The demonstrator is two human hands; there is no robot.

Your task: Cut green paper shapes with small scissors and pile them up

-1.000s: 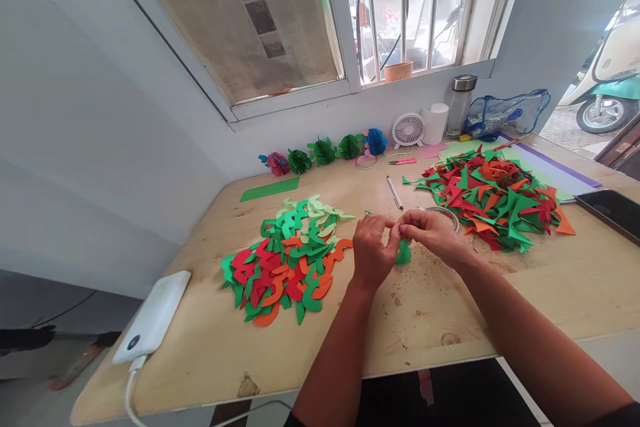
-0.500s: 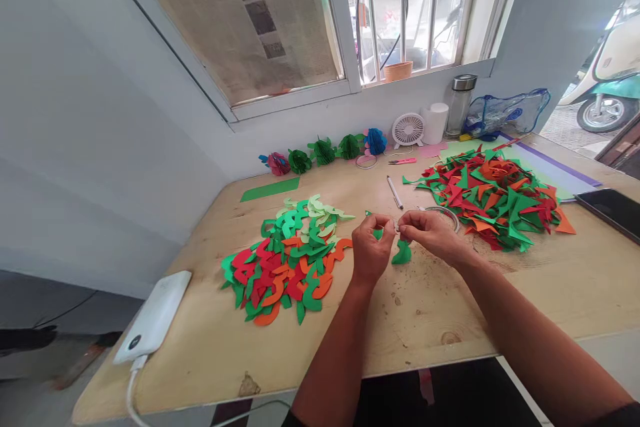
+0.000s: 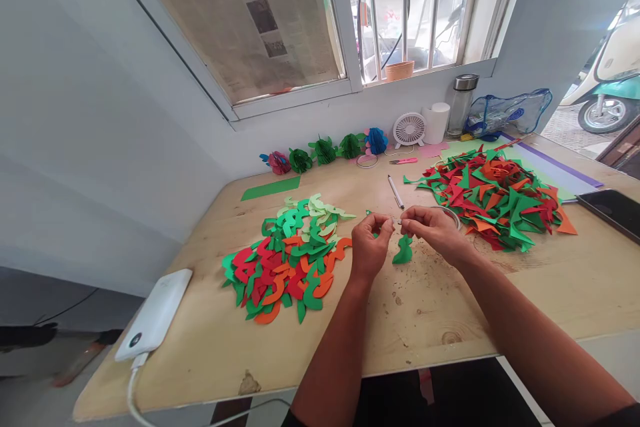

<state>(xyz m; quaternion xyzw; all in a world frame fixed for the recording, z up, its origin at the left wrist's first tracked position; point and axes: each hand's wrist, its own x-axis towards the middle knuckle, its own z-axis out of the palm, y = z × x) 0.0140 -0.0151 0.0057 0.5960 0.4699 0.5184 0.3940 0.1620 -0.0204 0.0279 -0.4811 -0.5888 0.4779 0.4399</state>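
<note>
We bring our left hand (image 3: 371, 245) and our right hand (image 3: 433, 232) close over the tabletop (image 3: 425, 320); our left fingers press together, and we cannot tell if they grip anything; our right fingers are clamped on a tiny thing (image 3: 399, 223), too small to name, right between our two hands. A green piece (image 3: 403, 251) lies below it, at eight o'clock from our right hand; the curvy bits (image 3: 285, 263), red, orange and green, sit in a heap at nine o'clock from our left hand; the pointy scraps (image 3: 500, 197) make a big pile at two o'clock from our right hand. The pen (image 3: 395, 191) lies at eleven o'clock from our right hand; the phone (image 3: 610, 210) is at three o'clock, well apart; the white power bank (image 3: 154, 315) is at eight o'clock from our left hand.
</note>
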